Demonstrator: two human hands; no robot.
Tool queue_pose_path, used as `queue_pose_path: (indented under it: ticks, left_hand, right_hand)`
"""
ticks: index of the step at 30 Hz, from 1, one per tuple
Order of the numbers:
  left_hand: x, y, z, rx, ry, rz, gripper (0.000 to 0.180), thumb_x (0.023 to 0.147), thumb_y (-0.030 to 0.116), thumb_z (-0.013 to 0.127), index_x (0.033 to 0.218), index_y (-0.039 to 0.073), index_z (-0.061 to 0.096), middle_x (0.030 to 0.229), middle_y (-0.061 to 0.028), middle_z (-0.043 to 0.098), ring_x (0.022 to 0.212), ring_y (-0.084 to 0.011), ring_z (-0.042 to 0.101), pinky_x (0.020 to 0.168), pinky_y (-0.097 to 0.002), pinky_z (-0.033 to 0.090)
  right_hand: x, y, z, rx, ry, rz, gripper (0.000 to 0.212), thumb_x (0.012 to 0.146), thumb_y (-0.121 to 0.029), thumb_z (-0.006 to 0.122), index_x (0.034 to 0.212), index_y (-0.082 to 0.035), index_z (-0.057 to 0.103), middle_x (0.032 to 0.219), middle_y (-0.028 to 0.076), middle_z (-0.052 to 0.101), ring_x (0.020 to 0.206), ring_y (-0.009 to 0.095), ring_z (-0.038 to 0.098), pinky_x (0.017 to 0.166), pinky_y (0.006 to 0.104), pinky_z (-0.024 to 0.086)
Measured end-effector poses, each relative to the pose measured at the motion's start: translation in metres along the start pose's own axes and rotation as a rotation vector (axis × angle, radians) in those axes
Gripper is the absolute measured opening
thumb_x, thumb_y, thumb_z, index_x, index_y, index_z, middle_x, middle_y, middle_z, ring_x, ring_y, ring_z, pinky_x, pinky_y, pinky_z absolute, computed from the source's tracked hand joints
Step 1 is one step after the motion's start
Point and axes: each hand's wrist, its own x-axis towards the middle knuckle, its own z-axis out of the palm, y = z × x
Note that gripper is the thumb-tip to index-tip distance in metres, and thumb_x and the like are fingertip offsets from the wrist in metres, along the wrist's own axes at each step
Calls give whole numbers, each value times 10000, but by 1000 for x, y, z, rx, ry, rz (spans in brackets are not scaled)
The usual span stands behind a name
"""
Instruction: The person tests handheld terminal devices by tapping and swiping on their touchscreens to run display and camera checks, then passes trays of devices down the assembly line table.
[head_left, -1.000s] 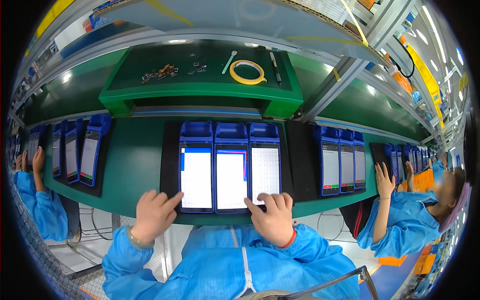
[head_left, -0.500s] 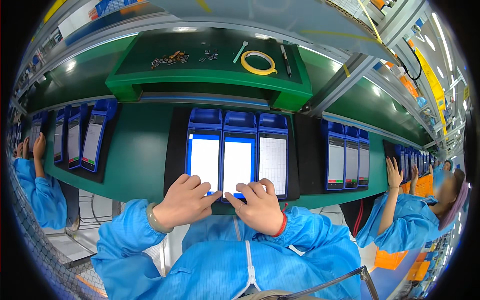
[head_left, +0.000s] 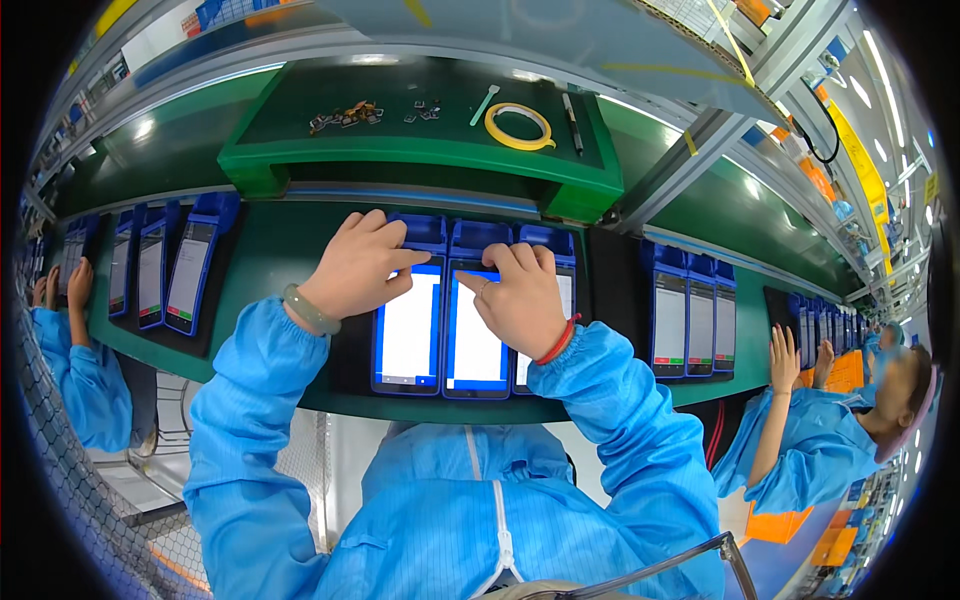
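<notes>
Left hand [head_left: 362, 268] hid upper left of left terminal [head_left: 405, 340]. Right hand [head_left: 522, 297] hid much of right terminal [head_left: 545, 237], upper right of middle terminal [head_left: 476, 345]. Fingertip contact could not be told. Loose parts [head_left: 346, 116] on stand [head_left: 420, 158] too small to identify. Shelf [head_left: 520, 40] cut by top edge, eyewear [head_left: 738, 569] by bottom.

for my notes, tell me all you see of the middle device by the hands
The middle device has a blue, plastic-looking case with a block at its far end, and a black-framed screen lit white with blue bands. It lies face up between similar devices; the right hand has its index fingertip at the screen's upper left.
</notes>
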Motion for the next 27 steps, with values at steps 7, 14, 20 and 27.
queue_pose_path:
  ticks: [7,14,20,27]
  left_hand:
    - [-37,30,-10,-96,-3,101,284,653,112,649,931,120,703,745,-25,483,753,-211,448,670,-338,366]
    - [-80,69,-23,-132,-136,229,267,640,174,666,900,141,716,705,2,492,716,-172,458,676,-321,367]
    - [-33,30,-7,-48,-5,110,206,685,151,658,879,140,723,759,-31,480,776,-208,444,682,-340,365]
    - [-19,20,4,-17,19,-20,237,734,122,633,960,94,699,749,-41,483,756,-203,442,691,-339,370]
  right_hand:
    - [-34,-16,-16,75,-76,4,370,684,-90,668,1048,-153,681,967,43,526,900,212,483,828,393,353]
    - [-73,-48,-45,114,-189,-113,270,700,-128,678,963,-181,714,949,32,579,860,196,523,815,391,380]
    - [-32,-12,-24,87,-106,-43,230,767,-117,644,981,-155,720,939,71,556,931,228,491,833,421,348]
    - [-17,-2,-7,-4,-18,17,277,724,-100,656,994,-128,712,923,65,548,911,220,492,820,407,357]
